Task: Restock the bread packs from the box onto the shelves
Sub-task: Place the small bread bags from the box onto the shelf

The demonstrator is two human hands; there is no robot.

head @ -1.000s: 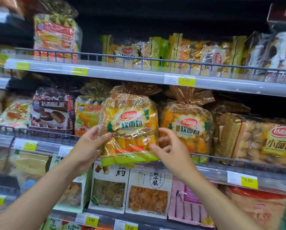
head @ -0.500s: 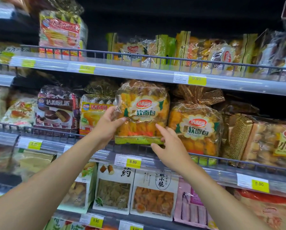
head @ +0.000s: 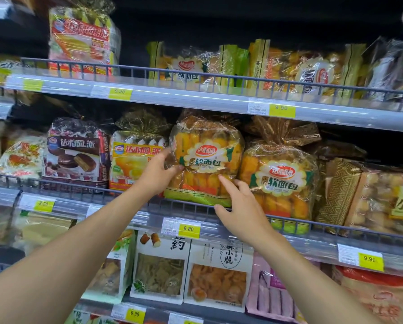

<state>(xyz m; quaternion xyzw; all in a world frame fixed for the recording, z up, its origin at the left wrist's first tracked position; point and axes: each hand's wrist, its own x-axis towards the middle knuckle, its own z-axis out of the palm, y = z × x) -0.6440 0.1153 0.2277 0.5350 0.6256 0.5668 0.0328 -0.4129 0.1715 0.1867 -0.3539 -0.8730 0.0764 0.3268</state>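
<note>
A clear bag of orange soft bread [head: 205, 157] stands upright on the middle shelf [head: 191, 206], just behind the wire rail. My left hand [head: 157, 174] grips its left side with thumb and fingers. My right hand [head: 239, 208] rests fingertips on its lower right corner, fingers apart. A matching bread pack [head: 280, 181] stands right beside it. The box is out of sight.
Two pie packs, one yellow [head: 135, 157] and one brown [head: 76, 150], stand left of the bread. Small-bun bags [head: 387, 202] fill the right. The upper shelf [head: 195, 97] carries more bread bags. Hanging snack pouches [head: 216, 272] sit below the price rail.
The bread pack has gone up and back from in front of the rail onto the middle shelf, both hands moving with it. My right hand has slid off toward its bottom corner.
</note>
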